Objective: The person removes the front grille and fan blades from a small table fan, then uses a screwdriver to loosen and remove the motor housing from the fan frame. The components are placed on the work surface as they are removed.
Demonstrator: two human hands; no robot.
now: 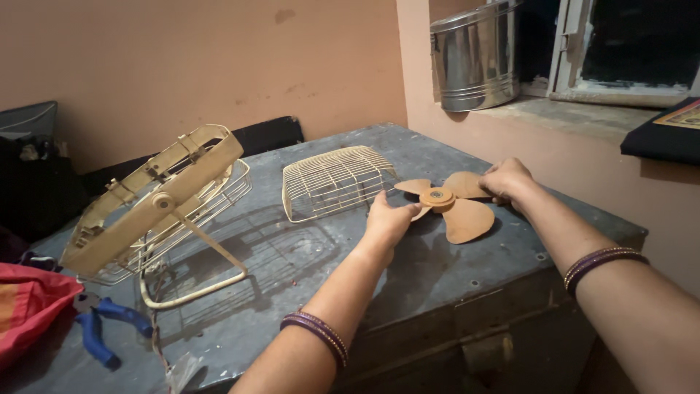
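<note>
Dusty tan fan blade (452, 206), 4 lobes, held by both hands w/ fingers.

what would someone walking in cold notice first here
Both hands grip a dusty orange fan blade in the middle of the grey metal trunk top: the left hand at its near-left blade, the right hand at the far-right one. Just behind lies a detached cream wire fan guard. At left stands the tilted cream fan frame, with blue-handled pliers beside it.
</note>
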